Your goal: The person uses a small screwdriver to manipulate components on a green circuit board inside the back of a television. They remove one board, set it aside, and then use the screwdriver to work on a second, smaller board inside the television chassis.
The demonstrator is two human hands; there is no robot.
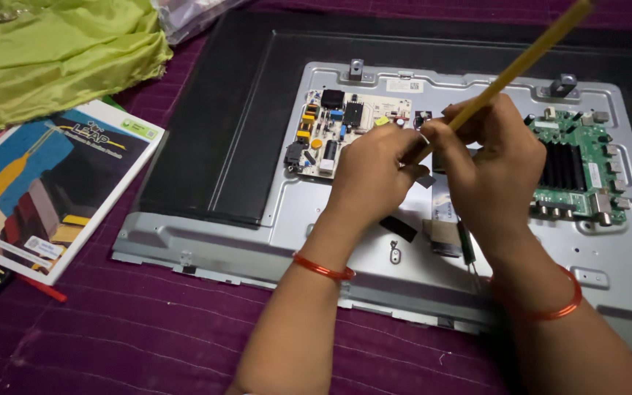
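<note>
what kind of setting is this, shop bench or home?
Likely a home, not a shop bench: the opened flat-panel set's silver metal back plate lies on purple striped fabric, beside crumpled green cloth and a glossy printed book.

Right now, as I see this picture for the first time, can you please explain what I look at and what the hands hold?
This is one view from a camera worn on a person's head, looking down. The left hand and right hand meet over a silver metal back panel of an opened flat screen, lying on purple cloth. The right hand grips a long yellow stick-like tool; its tip is hidden. On the panel sit a white circuit board and a green circuit board. A printed booklet and green fabric lie at left.
</note>
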